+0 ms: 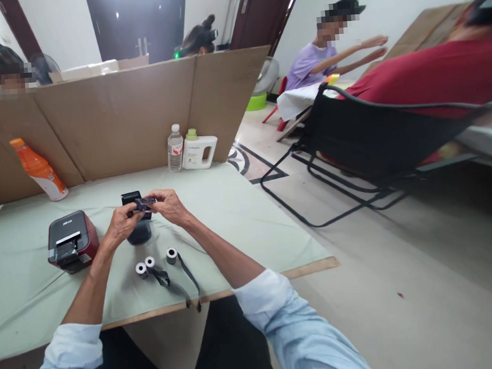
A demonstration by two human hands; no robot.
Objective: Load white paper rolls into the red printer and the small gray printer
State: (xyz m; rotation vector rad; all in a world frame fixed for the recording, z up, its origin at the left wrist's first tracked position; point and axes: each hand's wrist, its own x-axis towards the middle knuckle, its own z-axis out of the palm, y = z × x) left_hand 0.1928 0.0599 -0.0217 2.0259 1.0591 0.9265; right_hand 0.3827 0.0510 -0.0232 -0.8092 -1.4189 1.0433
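At a green-covered table (240, 218) walled by cardboard, left hand (120, 224) and right hand (169, 205) pinch a small dark strip (145, 202), possibly ribbon. Three small rolls (150, 263) lie near the front edge, beside a red label printer (72, 240); bottle labels are unreadable.

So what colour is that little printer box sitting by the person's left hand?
The printer box has a dark red body with a black top, seen in the head view beside the left hand.

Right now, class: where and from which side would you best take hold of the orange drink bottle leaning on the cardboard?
Probably around its mid-body, below the cap. The orange bottle leans back against the cardboard screen, so its back is blocked; come from the open front over the table, with the fingers wrapping both sides. Its tilt suggests steadying it while lifting.
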